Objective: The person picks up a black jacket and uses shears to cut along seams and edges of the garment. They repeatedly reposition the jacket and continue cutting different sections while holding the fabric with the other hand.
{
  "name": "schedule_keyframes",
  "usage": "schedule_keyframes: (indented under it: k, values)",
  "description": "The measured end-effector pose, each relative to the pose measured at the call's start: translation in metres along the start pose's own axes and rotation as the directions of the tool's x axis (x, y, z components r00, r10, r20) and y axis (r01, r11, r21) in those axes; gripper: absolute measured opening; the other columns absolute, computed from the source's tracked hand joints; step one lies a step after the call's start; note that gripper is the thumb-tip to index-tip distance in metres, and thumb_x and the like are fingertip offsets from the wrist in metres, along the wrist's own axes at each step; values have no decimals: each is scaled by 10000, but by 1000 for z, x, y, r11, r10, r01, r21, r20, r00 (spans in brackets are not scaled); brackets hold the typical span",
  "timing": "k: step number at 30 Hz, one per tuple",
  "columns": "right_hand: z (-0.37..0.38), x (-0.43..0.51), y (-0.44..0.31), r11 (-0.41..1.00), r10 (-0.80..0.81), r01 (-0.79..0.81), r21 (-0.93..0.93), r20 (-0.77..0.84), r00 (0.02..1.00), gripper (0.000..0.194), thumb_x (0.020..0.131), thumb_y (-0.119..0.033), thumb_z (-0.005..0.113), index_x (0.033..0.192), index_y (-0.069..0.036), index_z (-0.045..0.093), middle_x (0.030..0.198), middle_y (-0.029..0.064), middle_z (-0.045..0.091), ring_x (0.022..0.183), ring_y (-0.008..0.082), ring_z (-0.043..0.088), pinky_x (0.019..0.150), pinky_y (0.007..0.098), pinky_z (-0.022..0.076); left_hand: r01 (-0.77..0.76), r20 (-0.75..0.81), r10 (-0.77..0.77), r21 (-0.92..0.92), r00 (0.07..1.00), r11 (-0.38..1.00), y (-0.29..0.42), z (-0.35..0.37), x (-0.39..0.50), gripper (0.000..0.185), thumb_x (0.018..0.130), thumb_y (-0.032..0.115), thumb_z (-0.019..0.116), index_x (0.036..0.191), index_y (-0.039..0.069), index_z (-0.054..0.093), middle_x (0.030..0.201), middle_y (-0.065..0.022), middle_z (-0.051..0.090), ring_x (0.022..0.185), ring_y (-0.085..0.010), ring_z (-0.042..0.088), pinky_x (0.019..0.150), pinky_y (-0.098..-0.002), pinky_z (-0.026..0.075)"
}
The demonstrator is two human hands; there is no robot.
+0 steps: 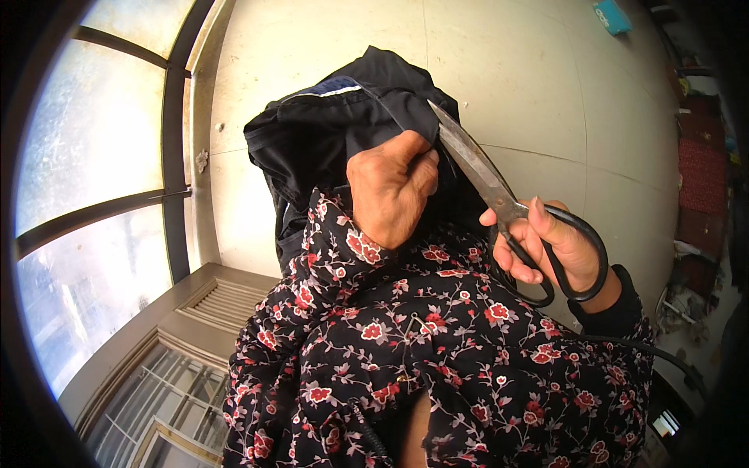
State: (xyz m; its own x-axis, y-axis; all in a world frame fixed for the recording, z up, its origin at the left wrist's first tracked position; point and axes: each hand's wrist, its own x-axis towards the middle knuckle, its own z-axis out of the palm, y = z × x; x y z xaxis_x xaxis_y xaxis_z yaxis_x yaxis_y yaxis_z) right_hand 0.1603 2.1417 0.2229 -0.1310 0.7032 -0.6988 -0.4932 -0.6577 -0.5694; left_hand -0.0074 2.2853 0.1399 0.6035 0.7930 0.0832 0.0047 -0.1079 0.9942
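A black fabric garment [316,140] with a dark blue, white-edged strip lies bunched before me on my lap. My left hand [395,187] pinches an edge of this cloth between thumb and fingers. My right hand [553,251] holds a pair of large metal scissors [483,175] by their black looped handles. The blades point up and to the left, with their tips at the cloth's right edge, just beyond my left hand. Whether the cloth lies between the blades cannot be told. The lower part of the garment is hidden behind my floral sleeve.
Pale floor tiles [503,70] surround the cloth. A window with a dark frame [175,123] stands at the left, above a louvred panel [225,304]. A turquoise packet [612,17] lies at the top right, and cluttered items line the far right. A black cable [649,349] runs at the lower right.
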Motion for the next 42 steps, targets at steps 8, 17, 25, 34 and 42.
schedule_keyframes:
  k: [8,17,25,34,42]
  values:
    - [2,1,1,999,-1,0,-48,-34,999,591,973,-507,406,1213,27,489,808,104,622,607,104,577,503,200,445,-137,62,130,115,990,984,-4,1,-6,68,764,14,617,742,-3,555,643,-157,557,583,-325,577,528,-371,441]
    - [-5,8,-1,1000,0,0,0,18,1000,577,977,-498,407,1202,25,503,823,122,638,630,130,615,526,200,463,-180,154,160,128,975,975,-6,-17,-12,36,851,-49,562,823,-66,577,667,-107,584,588,-155,576,561,-256,450]
    - [0,10,-1,980,-92,94,-177,22,996,580,981,-479,418,1195,52,510,818,125,643,631,124,617,534,194,466,-165,64,157,164,986,973,-6,-23,-14,34,757,-14,598,788,-11,584,682,-161,592,631,-339,600,576,-355,465]
    - [17,16,0,859,-229,163,-485,-79,970,435,952,-341,565,1133,54,551,731,37,581,538,65,537,489,179,434,-260,44,279,518,959,815,5,-22,-7,68,808,31,628,795,-8,573,679,-123,582,568,-232,570,552,-300,447]
    - [11,23,6,745,-296,225,-629,-10,955,462,950,-354,561,1167,53,540,728,24,571,590,79,573,512,208,451,-84,-18,94,308,995,948,-3,-24,3,89,835,50,634,885,-22,619,725,-47,615,635,-152,559,607,-259,447]
